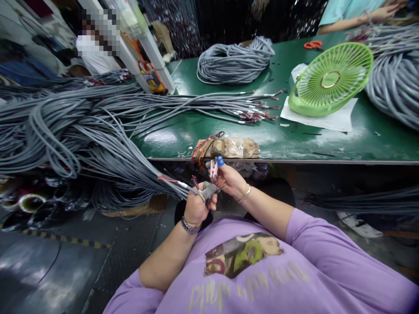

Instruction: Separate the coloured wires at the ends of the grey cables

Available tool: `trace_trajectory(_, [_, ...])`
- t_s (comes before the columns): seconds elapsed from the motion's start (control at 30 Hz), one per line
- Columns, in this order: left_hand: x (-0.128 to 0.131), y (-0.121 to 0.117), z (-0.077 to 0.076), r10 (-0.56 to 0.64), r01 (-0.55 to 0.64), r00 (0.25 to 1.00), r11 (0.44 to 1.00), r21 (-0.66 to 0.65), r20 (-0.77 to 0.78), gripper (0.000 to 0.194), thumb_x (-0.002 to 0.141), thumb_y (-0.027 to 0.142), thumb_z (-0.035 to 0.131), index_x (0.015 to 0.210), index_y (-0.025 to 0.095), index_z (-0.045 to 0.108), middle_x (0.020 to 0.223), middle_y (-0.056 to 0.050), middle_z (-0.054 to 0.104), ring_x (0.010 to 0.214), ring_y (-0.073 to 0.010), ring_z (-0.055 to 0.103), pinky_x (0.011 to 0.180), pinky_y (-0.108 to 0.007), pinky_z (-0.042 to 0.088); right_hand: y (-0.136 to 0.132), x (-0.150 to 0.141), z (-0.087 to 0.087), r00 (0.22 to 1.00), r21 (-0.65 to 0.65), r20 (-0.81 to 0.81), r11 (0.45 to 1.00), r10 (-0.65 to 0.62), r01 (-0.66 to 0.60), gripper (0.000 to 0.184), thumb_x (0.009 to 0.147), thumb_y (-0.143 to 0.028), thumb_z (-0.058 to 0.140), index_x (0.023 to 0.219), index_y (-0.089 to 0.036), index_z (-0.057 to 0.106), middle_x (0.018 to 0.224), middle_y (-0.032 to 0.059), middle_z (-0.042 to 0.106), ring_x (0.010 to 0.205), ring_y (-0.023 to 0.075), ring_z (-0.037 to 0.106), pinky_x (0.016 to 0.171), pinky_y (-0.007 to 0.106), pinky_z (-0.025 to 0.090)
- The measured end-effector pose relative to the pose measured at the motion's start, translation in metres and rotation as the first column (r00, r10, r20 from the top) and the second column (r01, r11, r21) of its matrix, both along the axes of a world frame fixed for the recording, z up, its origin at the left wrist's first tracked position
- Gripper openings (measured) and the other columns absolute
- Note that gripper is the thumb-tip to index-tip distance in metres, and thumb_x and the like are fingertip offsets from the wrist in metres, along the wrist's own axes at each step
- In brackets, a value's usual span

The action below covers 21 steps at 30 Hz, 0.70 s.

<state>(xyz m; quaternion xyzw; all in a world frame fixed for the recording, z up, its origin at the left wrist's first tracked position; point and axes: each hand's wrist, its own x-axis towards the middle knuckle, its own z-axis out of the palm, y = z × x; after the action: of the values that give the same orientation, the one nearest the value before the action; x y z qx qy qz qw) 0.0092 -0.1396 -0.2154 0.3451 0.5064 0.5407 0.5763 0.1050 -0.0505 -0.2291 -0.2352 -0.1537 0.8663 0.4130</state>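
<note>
My left hand (197, 206) is closed around the end of a grey cable (183, 185), with grey wrapping on its fingertips. Thin coloured wires fan out of the cable ends by that hand. Beside it, my right hand (231, 179) pinches a small pale pink clip-like piece (214, 169) close to the wire tips. One of its fingertips wears a blue cover (220, 161). Just beyond both hands, at the table edge, lies a taped wooden block (240, 148) with a red and a black lead at its left end. Fine detail between the fingers is too small to make out.
A thick heap of grey cables (62, 122) covers the left of the green table (163, 150). Coiled cable (232, 63) lies at the back and more at the right. A green fan (330, 78) stands on white paper; orange scissors (312, 45) lie behind it. Another person's arm (356, 22) shows top right.
</note>
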Motion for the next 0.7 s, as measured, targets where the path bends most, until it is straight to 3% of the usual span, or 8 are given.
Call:
trace_trajectory(0.4, [-0.002,-0.012,0.0,0.007,-0.007,1.0,1.0,-0.004,-0.003,0.03,0.072,0.041,0.072,0.066,0.015,0.057,0.046,0.003,0.058,0.029,-0.0072,0.047,0.028,-0.016,0.034,-0.003,0.013,-0.001,0.992,0.004,-0.013,0.992,0.128,-0.128,0.056,0.086,-0.067,0.046,0.086,-0.016,0.068,0.069,0.0016,0.063,0.055,0.0088,0.051,0.05,0.02,0.04])
trace_trajectory(0.53, [-0.002,-0.015,0.002,0.017,-0.017,1.0,1.0,0.011,0.008,0.031,0.072,0.041,0.072,0.065,0.015,0.057,0.046,0.003,0.058,0.029,-0.0073,0.046,0.028,-0.016,0.033,-0.003,0.017,0.003,0.986,0.036,0.013,0.985,0.166,-0.166,0.047,0.089,-0.059,0.05,0.087,-0.016,0.069,0.071,0.0029,0.064,0.057,0.009,0.052,0.05,0.019,0.04])
trace_trajectory(0.7, [0.0,-0.01,0.005,0.039,-0.039,0.999,0.998,0.046,0.014,0.03,0.073,0.04,0.072,0.065,0.016,0.056,0.047,0.003,0.058,0.03,-0.007,0.047,0.029,-0.016,0.034,-0.005,0.018,0.003,0.995,0.066,0.064,0.994,0.081,-0.086,0.032,0.09,-0.045,0.057,0.087,-0.015,0.07,0.073,0.0025,0.064,0.057,0.0081,0.05,0.049,0.018,0.039])
